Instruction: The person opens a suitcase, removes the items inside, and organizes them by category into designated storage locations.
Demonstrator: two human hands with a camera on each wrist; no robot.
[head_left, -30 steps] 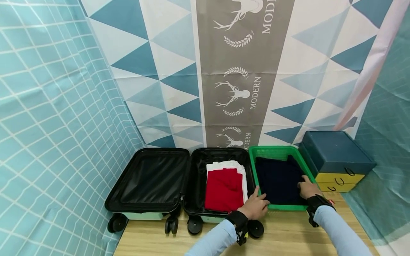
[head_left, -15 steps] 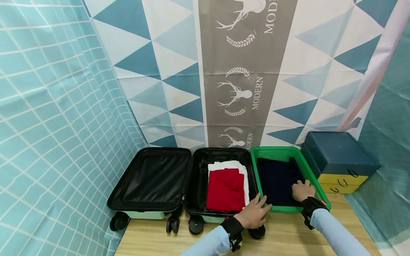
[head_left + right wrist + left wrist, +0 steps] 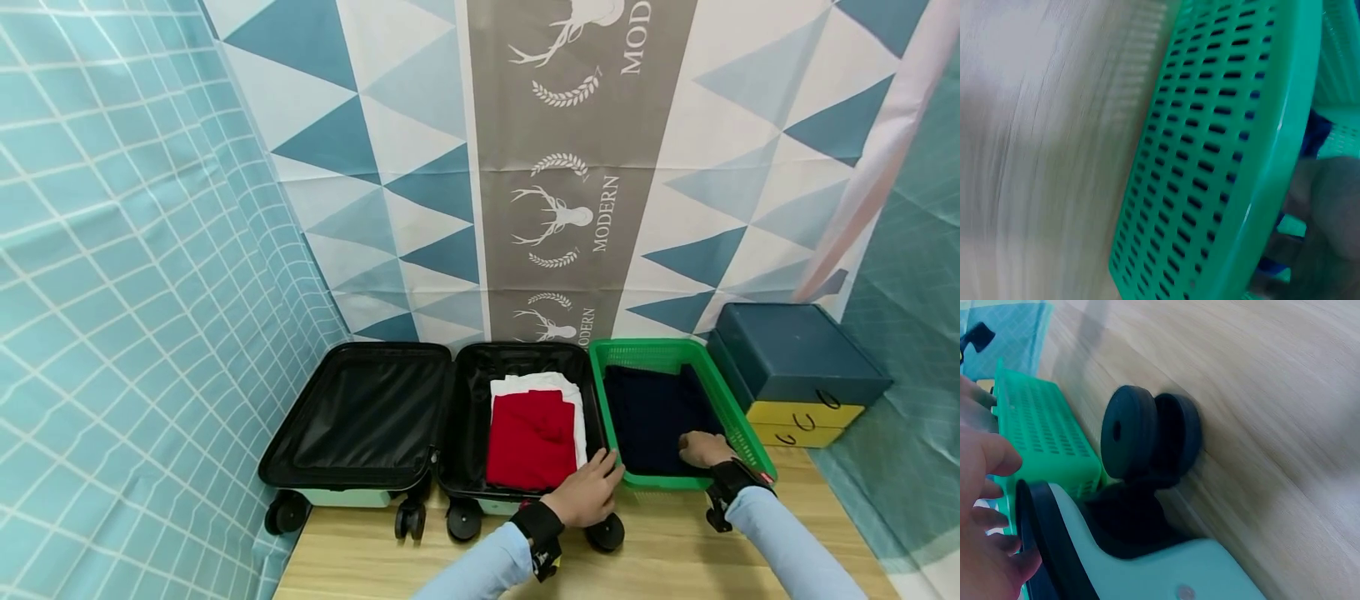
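A folded dark navy garment lies in the green basket. My right hand reaches over the basket's near right corner, its fingers bent down at the garment; whether they pinch the cloth is hidden. In the right wrist view, the thumb and fingers show beyond the basket rim, with bits of blue cloth around them. My left hand rests at the near right corner of the open suitcase, fingers extended beside the basket. Inside that half, a folded red garment lies on a white one.
The suitcase's other half lies open at the left, a bare black lining showing. Its black wheels jut out at the front over the wooden table. Right of the basket stand blue and yellow boxes. A printed curtain hangs behind.
My right hand has moved slightly left from the basket's right side and its fingers now bend downward. The left hand has shifted a little off the basket rim, its fingers less spread.
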